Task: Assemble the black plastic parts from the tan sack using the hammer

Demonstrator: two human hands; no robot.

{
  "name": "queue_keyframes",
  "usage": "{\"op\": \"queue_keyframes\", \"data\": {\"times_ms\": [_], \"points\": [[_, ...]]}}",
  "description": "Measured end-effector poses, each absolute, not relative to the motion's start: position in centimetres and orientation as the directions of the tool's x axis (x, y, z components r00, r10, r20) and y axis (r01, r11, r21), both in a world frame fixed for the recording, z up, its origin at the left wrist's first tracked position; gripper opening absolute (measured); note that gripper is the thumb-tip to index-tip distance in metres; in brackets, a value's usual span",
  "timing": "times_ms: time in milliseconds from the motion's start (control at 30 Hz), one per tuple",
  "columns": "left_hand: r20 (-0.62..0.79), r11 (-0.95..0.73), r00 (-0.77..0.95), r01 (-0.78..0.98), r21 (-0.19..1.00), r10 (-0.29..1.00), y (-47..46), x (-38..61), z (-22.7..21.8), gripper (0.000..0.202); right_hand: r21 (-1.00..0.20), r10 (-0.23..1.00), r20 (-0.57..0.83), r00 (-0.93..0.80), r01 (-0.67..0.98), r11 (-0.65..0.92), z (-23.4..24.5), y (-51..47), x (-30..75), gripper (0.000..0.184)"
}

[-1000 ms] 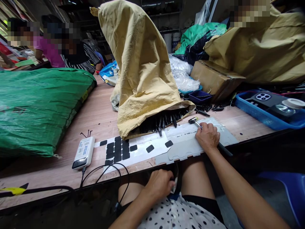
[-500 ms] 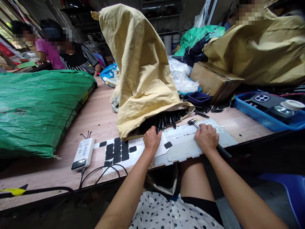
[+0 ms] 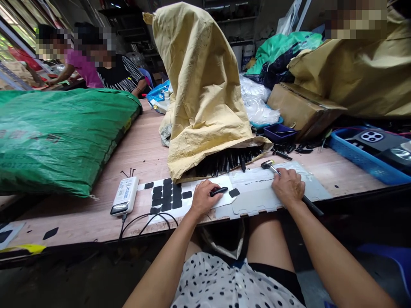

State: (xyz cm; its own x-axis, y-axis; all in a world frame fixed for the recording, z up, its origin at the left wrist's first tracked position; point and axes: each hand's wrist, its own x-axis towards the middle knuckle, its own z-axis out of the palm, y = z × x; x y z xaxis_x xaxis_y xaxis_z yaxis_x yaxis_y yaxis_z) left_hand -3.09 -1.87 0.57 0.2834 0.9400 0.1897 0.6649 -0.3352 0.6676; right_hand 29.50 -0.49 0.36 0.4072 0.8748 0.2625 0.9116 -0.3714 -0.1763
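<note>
My left hand (image 3: 204, 197) is closed on a short black pen-like piece (image 3: 219, 191), held over the white sheet just in front of the paper sack. In my right hand (image 3: 289, 186) is a small hammer (image 3: 268, 164), its head lying low over the grey-white board (image 3: 257, 194) and its dark handle sticking out behind the hand. Many similar black pieces (image 3: 229, 161) fill the mouth of the tan paper sack (image 3: 205, 98). Rounded black squares (image 3: 167, 194) lie in rows on the sheet left of my left hand, and a single black square (image 3: 234, 193) sits between my hands.
A white power bank (image 3: 124, 194) with a black cable lies on the left, beside a large green sack (image 3: 61, 137). To the right are loose black pieces (image 3: 282, 155), a small purple tray (image 3: 279, 133), a cardboard box (image 3: 303, 107) and a blue tray (image 3: 362, 164). Two people sit at the far left.
My left hand has drawn back from the sack's mouth toward me and now holds a black pen-like piece. My right hand still grips the hammer. The whole view has shifted slightly.
</note>
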Motion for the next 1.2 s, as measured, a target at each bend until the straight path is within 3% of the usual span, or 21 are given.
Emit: {"op": "queue_keyframes", "data": {"times_ms": [100,167,267,367,467,633,767,933,1100,1200], "points": [[0.193,-0.340,0.288,0.660,0.670,0.938,-1.8,-3.0,0.6,0.020,-0.259,0.880,0.252,0.402,0.904,-0.339,1.1,-1.1,29.5,0.035],[0.182,-0.329,0.282,0.665,0.671,0.942,-1.8,-3.0,0.7,0.020,-0.380,0.875,0.299,0.382,0.888,-0.258,1.9,-2.0,28.5,0.033],[0.163,-0.303,0.265,0.671,0.677,0.950,-1.8,-2.9,0.8,0.018,-0.590,0.915,0.342,0.214,0.807,0.032,3.3,-4.2,25.4,0.030],[0.143,-0.287,0.264,0.658,0.696,0.954,-1.7,-2.9,0.9,0.016,-0.690,0.936,0.351,0.000,0.676,0.259,4.2,-6.5,21.8,0.033],[0.119,-0.270,0.268,0.651,0.710,0.956,-1.5,-2.9,0.9,0.017,-0.664,0.926,0.358,-0.125,0.663,0.346,4.1,-8.1,19.1,0.038],[0.116,-0.268,0.267,0.651,0.711,0.957,-1.5,-3.0,0.9,0.014,-0.503,0.898,0.402,-0.181,0.775,0.382,3.1,-8.8,17.1,0.044],[0.124,-0.264,0.254,0.653,0.709,0.959,-1.7,-2.9,1.0,0.009,-0.394,0.909,0.338,-0.243,0.841,0.371,3.2,-8.6,16.6,0.045],[0.134,-0.268,0.254,0.627,0.731,0.958,-1.6,-2.9,0.8,0.017,-0.407,0.909,0.389,-0.150,0.857,0.316,3.3,-8.5,17.4,0.046],[0.148,-0.273,0.243,0.639,0.719,0.959,-1.6,-2.9,0.5,0.016,-0.394,0.919,0.359,-0.164,0.866,0.308,2.9,-8.4,18.1,0.044],[0.150,-0.281,0.251,0.647,0.709,0.956,-1.6,-2.8,0.6,0.018,-0.409,0.902,0.421,-0.091,0.869,0.279,3.1,-7.6,19.4,0.042]]}}
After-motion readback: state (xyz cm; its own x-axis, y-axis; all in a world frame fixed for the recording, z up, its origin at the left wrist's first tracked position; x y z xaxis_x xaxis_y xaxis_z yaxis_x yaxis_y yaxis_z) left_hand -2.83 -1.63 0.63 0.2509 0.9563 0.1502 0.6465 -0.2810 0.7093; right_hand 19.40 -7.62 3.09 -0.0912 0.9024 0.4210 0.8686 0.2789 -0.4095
